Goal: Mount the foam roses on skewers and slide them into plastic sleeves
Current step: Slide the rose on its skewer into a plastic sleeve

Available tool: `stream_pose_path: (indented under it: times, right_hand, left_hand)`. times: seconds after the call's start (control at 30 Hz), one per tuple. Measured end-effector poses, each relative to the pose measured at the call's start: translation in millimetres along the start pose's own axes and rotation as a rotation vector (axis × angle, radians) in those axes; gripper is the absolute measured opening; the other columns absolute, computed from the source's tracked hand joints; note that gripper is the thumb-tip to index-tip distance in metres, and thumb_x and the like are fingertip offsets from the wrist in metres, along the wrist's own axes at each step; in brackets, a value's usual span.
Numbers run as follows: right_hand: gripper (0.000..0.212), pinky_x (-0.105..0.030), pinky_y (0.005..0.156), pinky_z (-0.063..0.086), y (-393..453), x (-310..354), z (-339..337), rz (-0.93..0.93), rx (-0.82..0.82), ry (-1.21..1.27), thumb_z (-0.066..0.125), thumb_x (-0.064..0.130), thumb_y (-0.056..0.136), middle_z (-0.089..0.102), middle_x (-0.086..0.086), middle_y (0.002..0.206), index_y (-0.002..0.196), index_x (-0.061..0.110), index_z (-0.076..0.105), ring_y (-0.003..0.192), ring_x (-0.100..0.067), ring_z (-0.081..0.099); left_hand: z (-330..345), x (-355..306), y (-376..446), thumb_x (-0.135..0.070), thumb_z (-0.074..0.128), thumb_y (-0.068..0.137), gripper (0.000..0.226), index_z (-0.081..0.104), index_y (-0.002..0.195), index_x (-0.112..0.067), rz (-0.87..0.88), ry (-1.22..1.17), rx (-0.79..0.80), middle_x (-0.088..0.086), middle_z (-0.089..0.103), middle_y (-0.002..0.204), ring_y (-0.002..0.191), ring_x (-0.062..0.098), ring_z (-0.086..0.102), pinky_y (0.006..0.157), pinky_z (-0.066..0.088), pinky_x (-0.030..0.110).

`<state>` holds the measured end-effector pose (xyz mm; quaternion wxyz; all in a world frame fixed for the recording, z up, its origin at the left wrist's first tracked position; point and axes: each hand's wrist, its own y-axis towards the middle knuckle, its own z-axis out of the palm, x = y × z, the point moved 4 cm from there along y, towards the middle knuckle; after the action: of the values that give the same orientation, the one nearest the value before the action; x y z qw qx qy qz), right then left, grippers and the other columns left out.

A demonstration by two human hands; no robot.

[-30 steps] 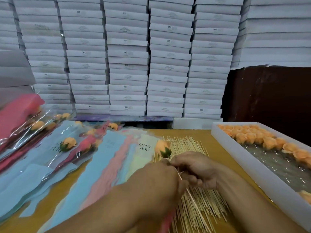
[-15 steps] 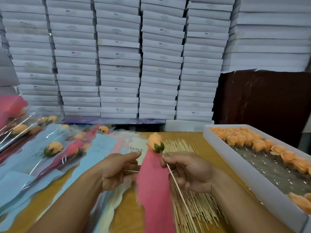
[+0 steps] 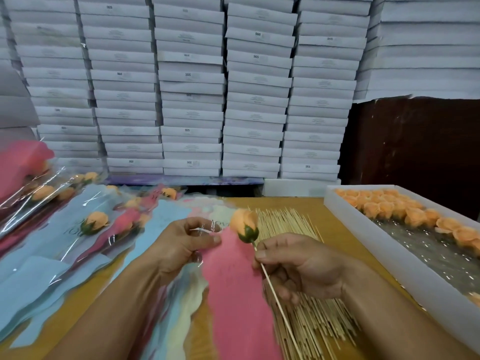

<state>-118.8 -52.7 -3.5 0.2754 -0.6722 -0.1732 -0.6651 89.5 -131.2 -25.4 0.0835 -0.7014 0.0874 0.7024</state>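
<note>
- Head view, centre frame: right hand (image 3: 298, 266) pinches the bamboo skewer (image 3: 275, 292) just below the orange foam rose (image 3: 244, 224), thumb and forefinger pressed on the stick.
- Left hand (image 3: 181, 245) pinches the top edge of the pink plastic sleeve (image 3: 233, 294), lower centre, beside the rose.
- Judgement: rose light, soft, easily dented; hold by the stiff, thin skewer, not the petals.
- Sleeve film thin and probably slippery; mouth needs spreading.
- Loose skewers (image 3: 311, 315) lie under the right hand.
</note>
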Motion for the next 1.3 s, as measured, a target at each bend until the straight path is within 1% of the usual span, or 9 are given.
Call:
stream_pose_path:
  times: [0.3, 0.47, 0.6, 0.73, 0.93, 1.07, 1.13, 1.23, 1.3]
  right_hand:
    - [0.013, -0.021, 0.039, 0.049, 0, -2, -2, 0.008, 0.012, -0.018, 0.063, 0.02, 0.093, 0.063, -0.012, 0.063, 0.088, 0.008, 0.064, 0.045, -0.015, 0.063]
    - [0.013, -0.023, 0.039, 0.049, 2, -4, -6, 0.012, -0.014, -0.033, 0.066, 0.023, 0.09, 0.059, -0.016, 0.061, 0.085, 0.011, 0.068, 0.044, -0.017, 0.061]
    - [0.014, -0.023, 0.039, 0.05, 3, -4, -7, 0.018, -0.007, -0.031, 0.065, 0.023, 0.09, 0.058, -0.016, 0.059, 0.082, 0.013, 0.069, 0.044, -0.018, 0.061]
    - [0.014, -0.023, 0.04, 0.05, 3, -5, -7, 0.019, -0.004, -0.031, 0.065, 0.022, 0.09, 0.058, -0.017, 0.061, 0.083, 0.012, 0.07, 0.045, -0.019, 0.061]
    - [0.014, -0.023, 0.04, 0.052, 2, -8, -7, 0.054, 0.021, -0.024, 0.064, 0.019, 0.091, 0.058, -0.014, 0.059, 0.085, 0.007, 0.066, 0.046, -0.018, 0.064]
    - [0.014, -0.022, 0.036, 0.048, 0, -7, -12, 0.073, 0.026, -0.02, 0.064, 0.021, 0.091, 0.064, -0.016, 0.064, 0.087, 0.007, 0.064, 0.045, -0.018, 0.064]
    - [0.016, -0.02, 0.034, 0.044, -4, -6, -23, 0.079, -0.029, -0.014, 0.067, 0.023, 0.092, 0.069, -0.019, 0.072, 0.088, 0.008, 0.063, 0.044, -0.018, 0.063]
    - [0.018, -0.017, 0.03, 0.036, -6, -2, -46, 0.099, -0.264, 0.011, 0.063, 0.026, 0.091, 0.072, -0.029, 0.088, 0.091, 0.009, 0.057, 0.035, -0.013, 0.052]
    - [0.016, -0.015, 0.028, 0.03, -1, 5, -63, 0.083, -0.439, 0.053, 0.058, 0.028, 0.096, 0.072, -0.025, 0.079, 0.094, 0.012, 0.056, 0.031, -0.008, 0.042]
  left_hand:
    - [4, -7, -2, -0.004, 0.07, 0.09, 0.018, 0.068, 0.085, -0.021, 0.256, 0.227, 0.059, 0.007, 0.058, 0.066, 0.055, 0.016, 0.048, 0.051, 0.042, 0.027]
    - [8, -8, -5, -0.004, 0.064, 0.095, 0.028, 0.076, 0.099, -0.028, 0.318, 0.325, 0.048, -0.009, 0.073, 0.097, 0.056, 0.012, 0.051, 0.051, 0.044, 0.026]
    - [7, -7, -4, -0.004, 0.065, 0.094, 0.026, 0.077, 0.083, -0.024, 0.298, 0.307, 0.018, -0.005, 0.071, 0.1, 0.054, 0.009, 0.049, 0.048, 0.038, 0.022]
    - [5, -11, -2, -0.006, 0.073, 0.088, 0.021, 0.079, 0.081, -0.024, 0.39, 0.422, -0.093, -0.008, 0.062, 0.104, 0.085, 0.008, 0.057, 0.072, 0.044, 0.014]
    - [3, -12, -5, -0.004, 0.067, 0.092, 0.023, 0.077, 0.084, -0.023, 0.393, 0.391, -0.027, -0.014, 0.068, 0.08, 0.069, 0.006, 0.051, 0.065, 0.041, 0.014]
    - [10, -10, -9, -0.004, 0.055, 0.1, 0.017, 0.068, 0.094, -0.013, 0.343, 0.419, 0.102, 0.011, 0.064, 0.078, 0.069, 0.019, 0.054, 0.066, 0.043, 0.031]
    - [11, -11, -11, -0.006, 0.052, 0.102, 0.016, 0.065, 0.096, -0.012, 0.319, 0.418, 0.149, 0.02, 0.058, 0.077, 0.067, 0.023, 0.05, 0.065, 0.042, 0.034]
    - [13, -11, -13, -0.007, 0.049, 0.103, 0.015, 0.062, 0.096, -0.01, 0.288, 0.36, 0.201, 0.008, 0.05, 0.067, 0.06, 0.018, 0.045, 0.058, 0.041, 0.026]
    - [16, -10, -14, -0.007, 0.048, 0.104, 0.014, 0.06, 0.096, -0.009, 0.268, 0.344, 0.25, 0.01, 0.046, 0.068, 0.059, 0.017, 0.041, 0.055, 0.039, 0.022]
